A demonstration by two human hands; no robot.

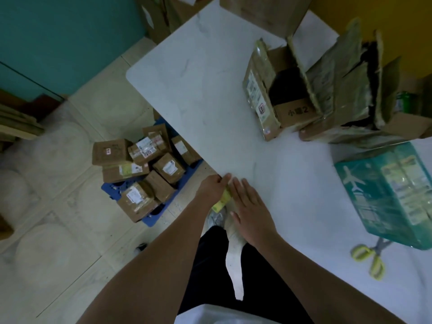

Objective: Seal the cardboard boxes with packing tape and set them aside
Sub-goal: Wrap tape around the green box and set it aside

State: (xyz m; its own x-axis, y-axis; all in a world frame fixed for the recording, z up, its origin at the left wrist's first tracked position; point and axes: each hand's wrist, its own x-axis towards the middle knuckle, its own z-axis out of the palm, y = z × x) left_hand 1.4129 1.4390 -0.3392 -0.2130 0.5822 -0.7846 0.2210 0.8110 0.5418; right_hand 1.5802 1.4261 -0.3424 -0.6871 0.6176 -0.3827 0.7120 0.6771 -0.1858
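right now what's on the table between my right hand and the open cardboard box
Nothing: the head view shows bare table from right hand to open cardboard box.

Taped boxes (168, 167): about eight, 9 o'clock
Open boxes (287, 111): two, 2 o'clock
Closed box (264, 12): one, 12 o'clock
Green wrapped pack (385, 195): one, 3 o'clock
Scissors (369, 256): one pair, 4 o'clock
Yellow-green item (222, 201): one, 6 o'clock

Left hand (211, 187) curled at table (210, 90) edge, against a yellow-green item (222, 200); grip unclear. Right hand (251, 206) flat on table beside it. Open box (280, 99) at far side; scissors (369, 256) at right.
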